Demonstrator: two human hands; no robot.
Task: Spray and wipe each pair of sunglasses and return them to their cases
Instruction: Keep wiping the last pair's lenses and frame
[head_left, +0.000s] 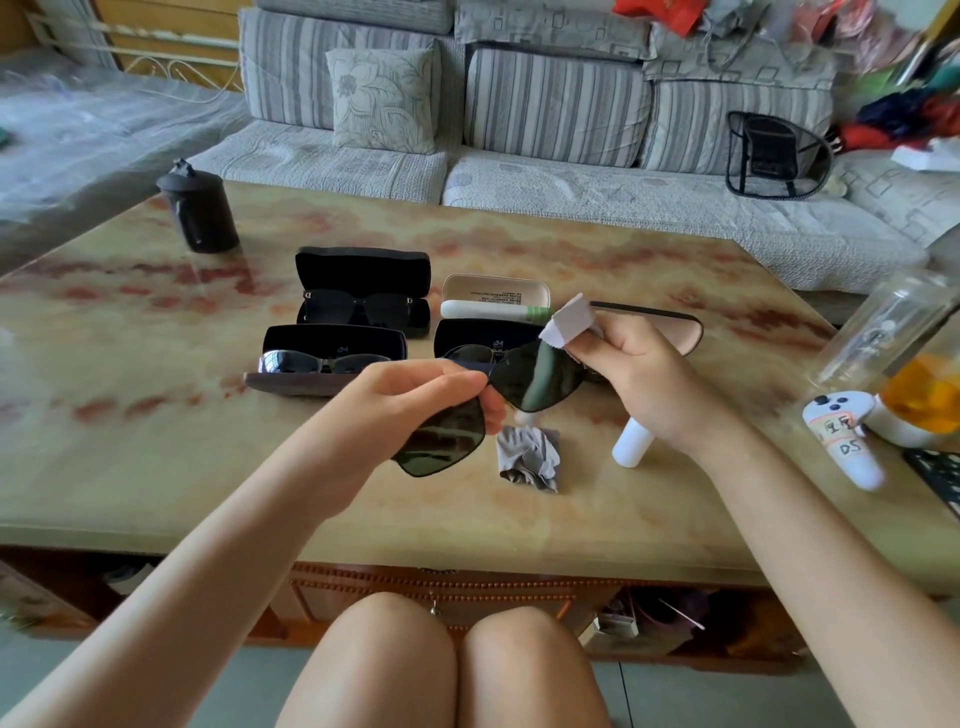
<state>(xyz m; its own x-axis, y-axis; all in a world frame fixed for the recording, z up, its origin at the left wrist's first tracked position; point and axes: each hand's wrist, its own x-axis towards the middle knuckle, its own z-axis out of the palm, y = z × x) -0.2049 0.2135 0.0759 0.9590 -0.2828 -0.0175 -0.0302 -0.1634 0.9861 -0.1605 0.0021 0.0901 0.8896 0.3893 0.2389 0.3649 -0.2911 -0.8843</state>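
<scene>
At a marbled beige stone-topped coffee table (156, 467), a seated person cleans eyewear. Far left stands a black cylindrical container (197, 213). Next come two open black hard cases, the rear case (363, 270) holding black-framed sunglasses (363, 309) and the nearer case (332, 340) holding metal-rimmed sunglasses (322, 361). The left hand (415, 395) pinches the dark green-lensed sunglasses (447, 441) at the bridge, in the air above the table's middle, their long axis running from lower left, near the person, up to the right. At that far end the right hand (639, 369) grips a pale grey wiping cloth (569, 322) against the upper lens. The wiping therefore appears to fall to the right hand, the nearer to that lens, while the left steadies. On the table below lie a crumpled grey cloth (527, 457) and a white spray bottle (631, 441) on its side. Behind the hands sit a cream-lined open case (493, 291) with a white, green-tipped tube (498, 310) and, just beyond the right hand, an open dark-rimmed case with pale pink lining (685, 332), seemingly empty and likely this pair's home. A glass jar (893, 332) and a white controller (841, 447) close the right edge
</scene>
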